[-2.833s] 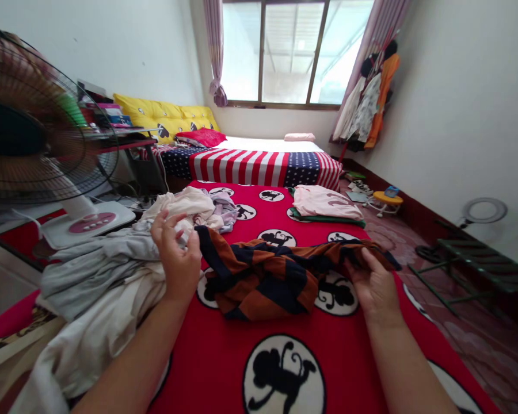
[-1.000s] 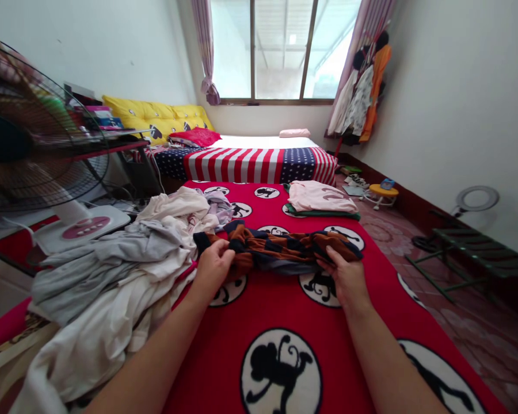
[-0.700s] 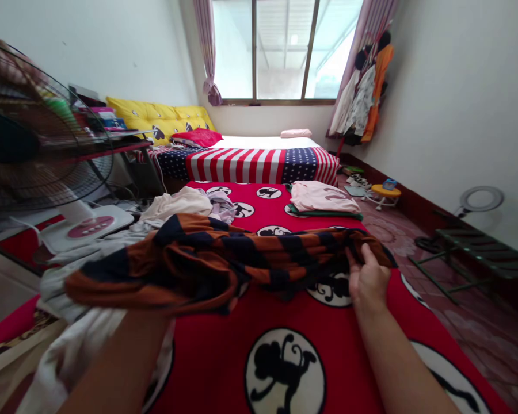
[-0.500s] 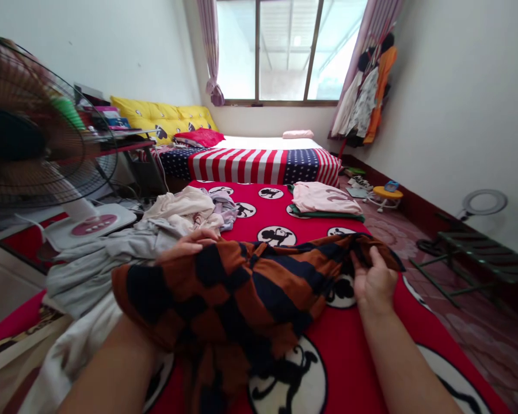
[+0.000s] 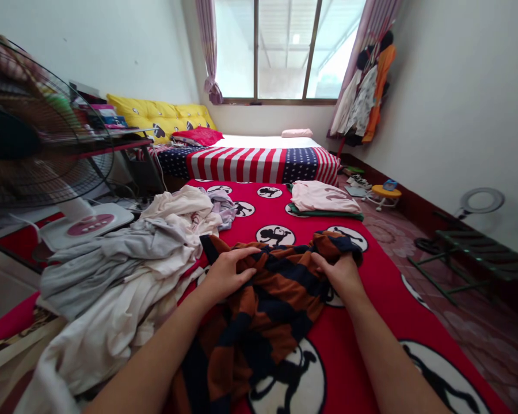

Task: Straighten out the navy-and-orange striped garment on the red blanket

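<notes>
"Red blanket [image 5: 347,368] lies below; what do we see from left?"

"Pale clothes [image 5: 155,247], heaped; our left hand [image 5: 223,276], half curled on the checked garment [image 5: 285,299], pinch unclear; our right hand [image 5: 344,276] gripping its right end, perhaps so we steady it on the blanket."

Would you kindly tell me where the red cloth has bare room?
The red cloth is bare between the loose clothes and folded pink garment, and between the checked garment and right forearm. It is crowded at left, under the loose clothes, and around the left hand and right hand.
</notes>
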`<state>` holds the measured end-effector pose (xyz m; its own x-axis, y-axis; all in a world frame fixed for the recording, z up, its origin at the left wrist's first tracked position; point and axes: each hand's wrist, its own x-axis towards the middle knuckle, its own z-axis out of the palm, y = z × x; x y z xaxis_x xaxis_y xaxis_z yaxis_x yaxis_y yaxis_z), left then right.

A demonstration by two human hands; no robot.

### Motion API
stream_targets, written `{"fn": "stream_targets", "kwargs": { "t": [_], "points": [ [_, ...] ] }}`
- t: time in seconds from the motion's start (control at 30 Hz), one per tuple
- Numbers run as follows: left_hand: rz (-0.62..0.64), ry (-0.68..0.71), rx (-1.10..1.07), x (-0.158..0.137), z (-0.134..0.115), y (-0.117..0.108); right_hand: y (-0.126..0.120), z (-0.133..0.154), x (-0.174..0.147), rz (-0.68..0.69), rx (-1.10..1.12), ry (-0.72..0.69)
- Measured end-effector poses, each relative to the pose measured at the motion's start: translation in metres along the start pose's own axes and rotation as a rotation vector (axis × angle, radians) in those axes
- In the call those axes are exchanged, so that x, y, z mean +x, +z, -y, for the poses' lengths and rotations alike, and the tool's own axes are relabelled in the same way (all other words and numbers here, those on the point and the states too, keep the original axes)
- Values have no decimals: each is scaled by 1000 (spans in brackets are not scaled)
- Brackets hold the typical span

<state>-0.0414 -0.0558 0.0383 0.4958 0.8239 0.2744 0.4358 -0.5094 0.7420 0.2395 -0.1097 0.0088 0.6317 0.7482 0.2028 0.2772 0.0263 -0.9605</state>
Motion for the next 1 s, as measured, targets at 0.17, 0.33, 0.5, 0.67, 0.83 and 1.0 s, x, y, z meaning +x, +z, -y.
{"fn": "stream_targets", "kwargs": {
  "t": [0.17, 0.33, 0.5, 0.67, 0.83, 1.0],
  "points": [
    [400, -62, -297, -15, -36, -25, 1, 17, -8, 62, 275, 36],
    [718, -161, -531, -23, -53, -31, -13, 23, 0, -182, 498, 203],
    [109, -113, 31, -12, -30, -7, -37, -5, 19, -333, 44, 151],
    [218, -90, 166, -13, -21, 0, -49, -2, 21, -624, -323, -306],
    [329, -77, -88, -14, -29, -6, -24, 6, 9, -63, -473, -674],
    [265, -196, -376, -11, -21, -23, -11, -9, 8, 232, -592, -566]
  ]
}}
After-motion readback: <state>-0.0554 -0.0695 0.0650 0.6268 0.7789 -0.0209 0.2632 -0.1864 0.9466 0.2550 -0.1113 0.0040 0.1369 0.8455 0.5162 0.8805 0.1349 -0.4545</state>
